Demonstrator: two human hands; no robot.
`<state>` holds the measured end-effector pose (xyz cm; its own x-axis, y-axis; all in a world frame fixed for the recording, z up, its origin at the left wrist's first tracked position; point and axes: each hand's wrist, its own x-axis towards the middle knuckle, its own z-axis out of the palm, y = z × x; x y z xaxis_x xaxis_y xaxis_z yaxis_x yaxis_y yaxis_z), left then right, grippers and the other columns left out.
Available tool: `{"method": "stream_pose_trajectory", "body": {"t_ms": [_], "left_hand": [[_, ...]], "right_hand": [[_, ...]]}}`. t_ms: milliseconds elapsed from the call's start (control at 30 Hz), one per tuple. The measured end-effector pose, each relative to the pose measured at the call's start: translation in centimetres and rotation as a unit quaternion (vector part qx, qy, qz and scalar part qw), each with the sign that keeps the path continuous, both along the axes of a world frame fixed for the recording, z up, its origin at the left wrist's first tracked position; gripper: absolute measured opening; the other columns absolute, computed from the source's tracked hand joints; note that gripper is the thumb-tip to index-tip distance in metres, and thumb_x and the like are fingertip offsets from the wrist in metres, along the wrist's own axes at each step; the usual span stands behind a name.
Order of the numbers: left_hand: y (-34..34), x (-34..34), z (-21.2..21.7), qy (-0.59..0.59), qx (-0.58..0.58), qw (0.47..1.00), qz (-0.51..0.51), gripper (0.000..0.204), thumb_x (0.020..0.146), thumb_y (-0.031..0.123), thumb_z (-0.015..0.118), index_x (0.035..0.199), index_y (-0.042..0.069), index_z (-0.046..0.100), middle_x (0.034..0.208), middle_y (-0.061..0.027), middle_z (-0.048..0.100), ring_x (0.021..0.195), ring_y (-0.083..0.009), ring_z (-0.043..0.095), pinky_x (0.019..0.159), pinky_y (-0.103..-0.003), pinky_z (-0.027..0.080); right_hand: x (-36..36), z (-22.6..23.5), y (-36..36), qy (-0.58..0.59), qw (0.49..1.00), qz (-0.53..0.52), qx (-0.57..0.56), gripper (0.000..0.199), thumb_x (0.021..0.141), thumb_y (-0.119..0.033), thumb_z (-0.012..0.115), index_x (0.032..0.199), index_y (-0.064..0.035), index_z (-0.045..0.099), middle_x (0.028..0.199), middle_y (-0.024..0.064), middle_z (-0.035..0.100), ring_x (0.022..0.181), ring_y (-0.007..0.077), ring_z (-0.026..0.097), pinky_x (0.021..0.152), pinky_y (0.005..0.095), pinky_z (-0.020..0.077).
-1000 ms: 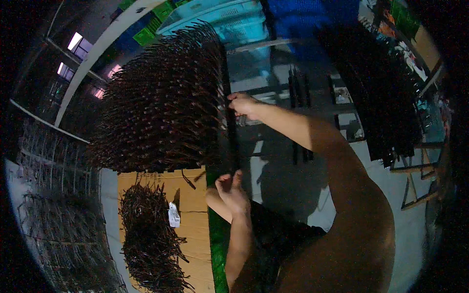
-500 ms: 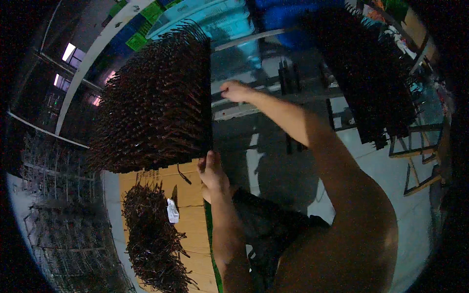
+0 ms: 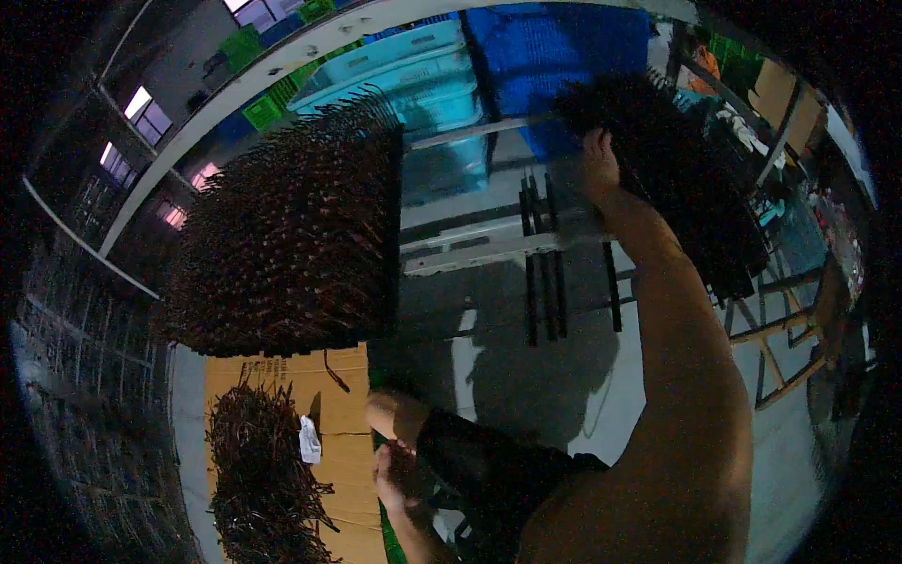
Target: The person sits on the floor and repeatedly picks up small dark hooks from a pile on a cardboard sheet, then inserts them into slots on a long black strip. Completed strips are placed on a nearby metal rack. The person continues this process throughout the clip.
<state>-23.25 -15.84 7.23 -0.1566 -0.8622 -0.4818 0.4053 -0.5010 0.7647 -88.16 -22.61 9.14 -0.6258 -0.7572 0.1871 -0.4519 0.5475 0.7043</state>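
2 hands are well apart. Low in the frame, the left hand (image 3: 393, 475) clutches a small dark bundle (image 3: 406, 461) beside the cardboard sheet (image 3: 282, 385), likely stock kept ready. Upper right, the right hand (image 3: 598, 162) reaches to the far dark rack (image 3: 695, 197); I cannot tell whether it grips.

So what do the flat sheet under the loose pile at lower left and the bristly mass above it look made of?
The flat sheet looks like corrugated cardboard: matt tan, with fold lines across it. The bristly mass is many thin dark rods packed side by side, ends sticking out; metal wire or plastic, the dim light leaves that open. The loose pile looks like the same rods, tangled.
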Motion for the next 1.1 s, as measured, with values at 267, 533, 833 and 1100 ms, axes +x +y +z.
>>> {"method": "stream_pose_trajectory", "body": {"t_ms": [267, 533, 833, 1100], "left_hand": [[2.9, 1.3, -2.9, 0.043, 0.004, 0.997, 0.061, 0.012, 0.091, 0.018, 0.055, 0.086, 0.007, 0.058, 0.075, -0.004, 0.057, 0.074, -0.017, 0.055, 0.069, -0.027, 0.044], [4.6, 1.0, 1.9, -0.003, -0.035, 0.999, 0.014, 0.015, 0.088, 0.016, 0.06, 0.091, 0.002, 0.062, 0.092, -0.0104, 0.065, 0.08, -0.0202, 0.059, 0.073, -0.033, 0.048], [5.1, 1.5, 4.8, -0.004, -0.212, 0.971, -0.107, 0.026, 0.094, 0.022, 0.054, 0.105, -0.001, 0.058, 0.091, -0.0077, 0.062, 0.086, -0.0147, 0.056, 0.078, -0.026, 0.045], [7.5, 15.7, 2.5, 0.181, -0.254, 0.789, 0.529, 0.041, 0.093, 0.03, 0.051, 0.127, 0.007, 0.049, 0.114, -0.0077, 0.058, 0.105, -0.0222, 0.054, 0.09, -0.039, 0.044]], "right_hand": [[-1.2, 8.6, 3.3, 0.042, 0.997, 0.044, -0.055, 0.051, 0.089, -0.032, 0.053, 0.134, -0.0094, 0.046, 0.144, 0.0125, 0.031, 0.132, 0.0401, 0.025, 0.101, 0.0549, 0.0292], [11.9, 16.8, 3.1, -0.063, 0.902, 0.288, -0.315, 0.065, 0.067, -0.021, 0.073, 0.127, -0.012, 0.048, 0.131, 0.0114, 0.043, 0.125, 0.0382, 0.036, 0.095, 0.0511, 0.0387], [30.8, 18.6, 9.9, -0.094, 0.789, 0.554, -0.249, 0.059, 0.066, -0.004, 0.066, 0.123, -0.0105, 0.055, 0.13, 0.0167, 0.043, 0.122, 0.042, 0.037, 0.098, 0.054, 0.0326], [57.6, 12.3, 7.8, -0.266, 0.432, 0.862, 0.013, 0.04, 0.072, -0.009, 0.059, 0.113, -0.0097, 0.06, 0.121, 0.0087, 0.047, 0.117, 0.0315, 0.041, 0.091, 0.0427, 0.0385]]}}
